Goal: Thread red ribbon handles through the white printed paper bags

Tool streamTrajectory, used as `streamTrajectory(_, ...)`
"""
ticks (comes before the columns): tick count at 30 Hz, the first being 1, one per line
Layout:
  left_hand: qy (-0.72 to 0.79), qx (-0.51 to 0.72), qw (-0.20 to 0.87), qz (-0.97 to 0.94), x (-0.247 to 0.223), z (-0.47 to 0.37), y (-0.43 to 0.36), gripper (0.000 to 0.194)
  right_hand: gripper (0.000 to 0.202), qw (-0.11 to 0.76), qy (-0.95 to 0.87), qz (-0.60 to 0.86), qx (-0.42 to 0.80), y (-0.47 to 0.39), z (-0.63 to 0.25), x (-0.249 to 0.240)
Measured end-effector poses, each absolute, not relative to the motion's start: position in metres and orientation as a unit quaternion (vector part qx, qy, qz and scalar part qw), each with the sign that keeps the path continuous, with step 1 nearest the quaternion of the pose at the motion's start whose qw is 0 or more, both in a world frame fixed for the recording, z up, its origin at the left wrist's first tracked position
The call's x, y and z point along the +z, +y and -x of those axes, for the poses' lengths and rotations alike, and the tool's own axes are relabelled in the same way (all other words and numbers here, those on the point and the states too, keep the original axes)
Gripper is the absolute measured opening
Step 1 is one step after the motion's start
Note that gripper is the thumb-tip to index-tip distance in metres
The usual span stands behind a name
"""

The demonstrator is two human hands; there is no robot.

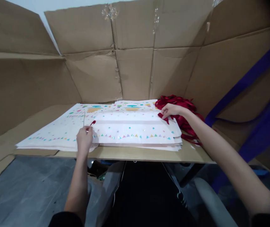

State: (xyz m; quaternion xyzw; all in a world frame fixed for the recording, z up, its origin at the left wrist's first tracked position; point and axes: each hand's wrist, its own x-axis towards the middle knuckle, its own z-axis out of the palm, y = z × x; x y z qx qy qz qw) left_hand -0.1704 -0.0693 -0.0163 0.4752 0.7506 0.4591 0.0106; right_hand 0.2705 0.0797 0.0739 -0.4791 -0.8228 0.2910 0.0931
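Note:
My left hand [84,140] is closed in a pinch at the left end of the folded printed sheet [130,128]. A short red ribbon end [93,122] sticks out at its fingertips, and a thin pale strip [84,118] rises beside them. At the sheet's right end, my right hand [171,110] pinches a dark red ribbon [163,118]. The sheet lies on a stack of similar white ones with coloured pennants and stars. Whether one ribbon runs between both hands under the fold is hidden.
A heap of red ribbon [189,123] lies right of the stack, partly behind my right forearm. Another stack of printed sheets [54,132] spreads to the left. Cardboard walls [135,72] enclose the table [149,154]. Blue straps [248,85] hang at the right.

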Motion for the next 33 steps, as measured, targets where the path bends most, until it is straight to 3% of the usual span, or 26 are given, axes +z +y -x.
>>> streamTrajectory(3,0.704,0.513,0.209,-0.445,-0.016,0.197,-0.065,0.021,0.034,0.071,-0.806,0.498,0.311,0.084,-0.266,0.074)
streamTrajectory(5,0.666,0.557,0.272,-0.414,-0.012,0.198,-0.061,0.022,0.034,0.067,-0.797,0.508,0.321,0.083,-0.264,0.074)
streamTrajectory(14,0.596,0.623,0.378,-0.338,-0.003,0.195,-0.060,0.041,0.029,0.071,-0.804,0.501,0.313,0.079,-0.266,0.075)
streamTrajectory(23,0.537,0.607,0.518,-0.274,0.003,0.205,-0.032,0.012,0.026,0.097,-0.828,0.470,0.289,0.086,-0.272,0.068)
streamTrajectory(26,0.548,0.585,0.529,-0.278,0.012,0.210,-0.024,0.013,0.030,0.107,-0.816,0.496,0.278,0.077,-0.268,0.073)
streamTrajectory(33,0.637,0.541,0.443,-0.324,0.032,0.221,-0.017,0.017,0.028,0.098,-0.801,0.518,0.283,0.065,-0.264,0.082)
